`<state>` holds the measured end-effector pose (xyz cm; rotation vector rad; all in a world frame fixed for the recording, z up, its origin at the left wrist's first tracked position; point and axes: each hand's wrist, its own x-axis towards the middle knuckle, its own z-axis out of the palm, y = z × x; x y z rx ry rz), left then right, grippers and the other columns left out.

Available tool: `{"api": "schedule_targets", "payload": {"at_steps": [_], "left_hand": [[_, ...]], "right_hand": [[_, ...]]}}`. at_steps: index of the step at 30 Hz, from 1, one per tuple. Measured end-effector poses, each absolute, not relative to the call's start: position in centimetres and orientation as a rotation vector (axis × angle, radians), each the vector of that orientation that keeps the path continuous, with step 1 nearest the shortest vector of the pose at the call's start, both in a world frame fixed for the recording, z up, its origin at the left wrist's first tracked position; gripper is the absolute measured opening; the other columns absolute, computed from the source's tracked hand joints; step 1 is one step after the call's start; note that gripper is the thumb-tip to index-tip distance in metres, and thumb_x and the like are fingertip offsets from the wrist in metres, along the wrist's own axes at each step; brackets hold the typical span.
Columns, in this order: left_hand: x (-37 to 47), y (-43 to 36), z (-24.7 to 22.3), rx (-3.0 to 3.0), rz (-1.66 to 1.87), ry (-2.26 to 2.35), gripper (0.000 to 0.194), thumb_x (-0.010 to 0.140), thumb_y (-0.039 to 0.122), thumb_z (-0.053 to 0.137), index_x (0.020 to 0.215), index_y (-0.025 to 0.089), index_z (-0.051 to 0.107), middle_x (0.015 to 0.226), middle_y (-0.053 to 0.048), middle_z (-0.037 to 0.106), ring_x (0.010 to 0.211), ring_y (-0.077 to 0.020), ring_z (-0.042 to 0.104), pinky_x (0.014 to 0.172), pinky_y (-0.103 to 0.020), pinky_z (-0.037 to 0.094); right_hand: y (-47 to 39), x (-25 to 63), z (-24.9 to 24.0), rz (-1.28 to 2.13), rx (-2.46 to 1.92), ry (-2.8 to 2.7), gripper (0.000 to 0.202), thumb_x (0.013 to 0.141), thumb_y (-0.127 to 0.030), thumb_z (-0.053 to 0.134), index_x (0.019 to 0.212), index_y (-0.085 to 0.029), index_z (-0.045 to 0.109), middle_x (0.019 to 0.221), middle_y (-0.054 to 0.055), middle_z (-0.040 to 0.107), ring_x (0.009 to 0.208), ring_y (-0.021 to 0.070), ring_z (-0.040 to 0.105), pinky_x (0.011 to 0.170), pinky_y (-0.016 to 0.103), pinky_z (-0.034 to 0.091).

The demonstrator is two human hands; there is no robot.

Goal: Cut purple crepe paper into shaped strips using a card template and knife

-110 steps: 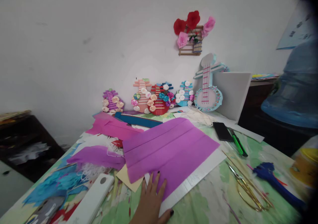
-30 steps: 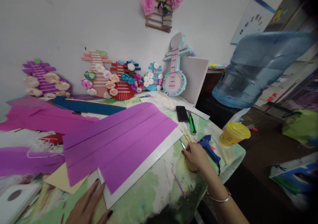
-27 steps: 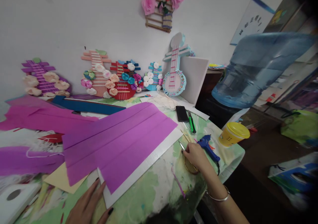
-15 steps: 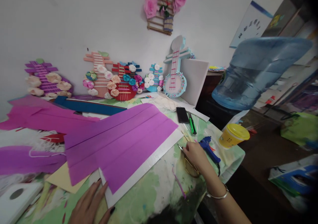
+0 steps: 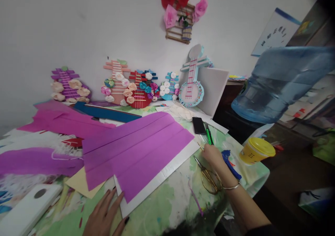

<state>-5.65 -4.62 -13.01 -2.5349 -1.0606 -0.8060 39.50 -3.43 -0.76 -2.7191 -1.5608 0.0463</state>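
My left hand lies with its fingers spread at the near left corner of the white board, fingertips touching the edge of the purple crepe paper on top. The paper has several creases. Beyond the board's right end, my right hand is low over the table, its fingers curled and mostly hidden; whatever they hold cannot be made out. A thin yellowish stick shows by its fingertips. Close by are a green utility knife, gold-handled scissors and a blue glue gun.
A black phone lies behind the knife. To the right stand a yellow-lidded tub and a large water bottle. Flower-decorated paper instruments line the wall. Pink paper and a white device are at left.
My right hand has moved forward, off the scissors, which now lie uncovered, towards the utility knife. My left hand stays at the board's corner. The whole view has shifted slightly.
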Motion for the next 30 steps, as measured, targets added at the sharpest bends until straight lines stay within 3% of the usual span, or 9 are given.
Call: {"api": "schedule_targets", "payload": {"at_steps": [7, 16, 23, 30], "left_hand": [[-5.4, -5.1, -13.3, -2.599, -0.910, -1.177, 0.055, 0.088, 0.035, 0.052, 0.141, 0.030, 0.041, 0.136, -0.008, 0.055, 0.125, -0.0305, 0.051, 0.092, -0.042, 0.051], [-6.0, -5.0, -13.5, -2.632, -0.813, -1.113, 0.057, 0.086, 0.036, 0.056, 0.141, 0.031, 0.042, 0.141, -0.007, 0.051, 0.126, -0.0304, 0.051, 0.090, -0.040, 0.051], [-5.5, -5.6, -12.5, -2.618, -0.728, -1.127, 0.056, 0.090, 0.033, 0.052, 0.144, 0.030, 0.039, 0.141, -0.009, 0.050, 0.126, -0.0286, 0.051, 0.090, -0.040, 0.052], [-5.6, -5.3, -13.1, -2.644, -0.764, -1.088, 0.057, 0.089, 0.034, 0.054, 0.144, 0.029, 0.040, 0.141, -0.010, 0.049, 0.124, -0.0308, 0.052, 0.088, -0.041, 0.053]], "right_hand": [[-6.0, 37.8, -0.6, 0.108, -2.577, -1.698, 0.021, 0.085, -0.017, 0.050, 0.099, -0.012, 0.064, 0.102, 0.015, 0.068, 0.101, 0.0244, 0.063, 0.078, 0.028, 0.041], [-9.3, 36.7, -1.6, 0.196, -2.362, -1.868, 0.018, 0.087, -0.019, 0.050, 0.091, -0.014, 0.067, 0.093, 0.012, 0.068, 0.093, 0.0215, 0.062, 0.079, 0.027, 0.039], [-9.0, 36.0, -1.7, 0.040, -2.310, -1.884, 0.021, 0.089, -0.021, 0.047, 0.091, -0.014, 0.067, 0.096, 0.012, 0.068, 0.095, 0.0249, 0.060, 0.085, 0.032, 0.038], [-8.5, 38.8, -1.4, -0.129, -2.419, -1.670, 0.023, 0.085, -0.012, 0.050, 0.095, -0.013, 0.070, 0.097, 0.013, 0.071, 0.097, 0.0246, 0.061, 0.088, 0.031, 0.038]]}}
